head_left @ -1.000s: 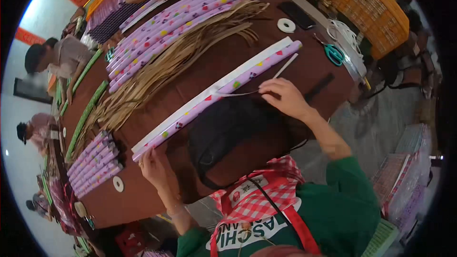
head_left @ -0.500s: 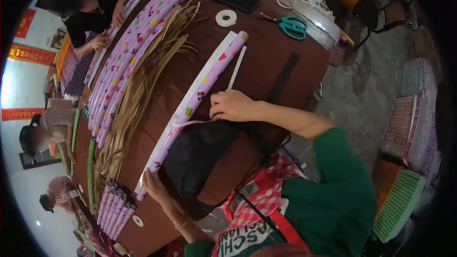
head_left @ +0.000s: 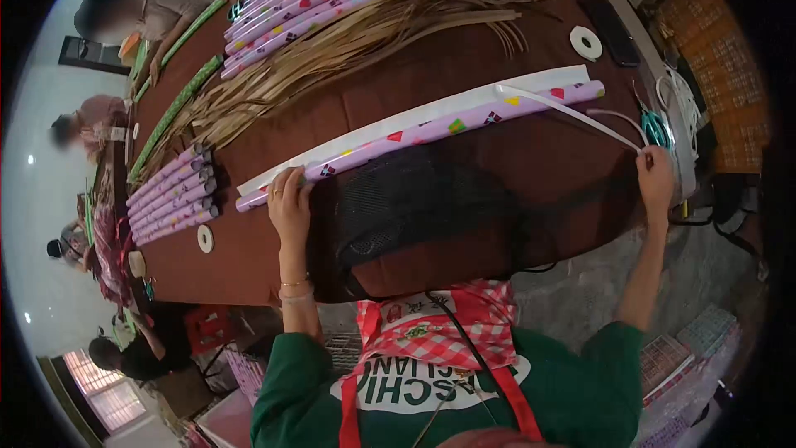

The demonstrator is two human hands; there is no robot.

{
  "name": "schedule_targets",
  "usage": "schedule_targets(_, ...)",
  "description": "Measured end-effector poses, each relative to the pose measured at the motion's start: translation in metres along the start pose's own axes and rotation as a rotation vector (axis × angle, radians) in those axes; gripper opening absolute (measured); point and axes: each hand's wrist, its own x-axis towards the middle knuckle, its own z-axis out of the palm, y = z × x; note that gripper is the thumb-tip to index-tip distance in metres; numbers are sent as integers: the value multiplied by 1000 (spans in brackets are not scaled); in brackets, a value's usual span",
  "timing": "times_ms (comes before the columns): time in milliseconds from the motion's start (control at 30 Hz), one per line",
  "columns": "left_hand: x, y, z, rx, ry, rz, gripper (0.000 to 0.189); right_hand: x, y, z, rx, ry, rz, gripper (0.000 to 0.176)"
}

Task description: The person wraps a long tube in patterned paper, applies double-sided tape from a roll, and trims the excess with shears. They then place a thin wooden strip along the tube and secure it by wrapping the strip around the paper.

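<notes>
**Purple roll [head_left: 431, 134] and its white strip**

It lies long across the brown bench [head_left: 497, 58]. The left hand [head_left: 290, 203] presses flat on its left end, fingers open. The right hand [head_left: 657, 182] pinches the white strip [head_left: 572, 114], pulled tight off the roll. It looks like peeling; a slow, steady pull fits next.

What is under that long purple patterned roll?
A white sheet shows along the far edge of the purple patterned roll, lying on the brown table. Its reach underneath is covered by the roll; black mesh hides part of its near edge.
</notes>
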Motion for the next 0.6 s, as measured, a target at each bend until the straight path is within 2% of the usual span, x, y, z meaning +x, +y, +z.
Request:
schedule_targets(33, 0, 0, 1, -1, 7, 24, 31, -1, 4, 0, 70, 57, -67, 15)
schedule_targets(100, 0, 1, 1, 7, 34, 41, 33, 7, 14, -3, 186, 197, 4, 22)
schedule_targets(133, 0, 2, 0, -7, 24, 49, 34, 18, 29, -4, 167, 157, 135, 32)
schedule_targets(167, 0, 1, -1, -21, 14, 59, 35, 30, 54, 2, 168, 153, 121, 32)
schedule_targets(233, -2, 2, -2, 23, 16, 68, 36, 49, 100, 21, -241, 66, 125, 39)
schedule_targets(267, -2, 1, -2, 29, 17, 79, 36, 51, 101, 23, -99, -14, 79, 45)
schedule_targets(300, -1, 0, -1, 33, 18, 89, 36, 54, 103, 23, -105, -11, 68, 45)
schedule_targets(367, -2, -1, 0, 45, 20, 83, 36, 60, 107, 18, -204, -159, -54, 44)
schedule_targets(400, -3, -1, 0, 61, 14, 88, 37, 54, 71, -5, -230, -201, -34, 42)
schedule_targets(500, -3, -1, 0, 97, 30, 104, 39, 55, 63, -15, -216, -214, -93, 39)
schedule_targets(600, -2, 4, -7, 65, -2, 47, 42, 40, 81, -20, -45, -234, -8, 42)
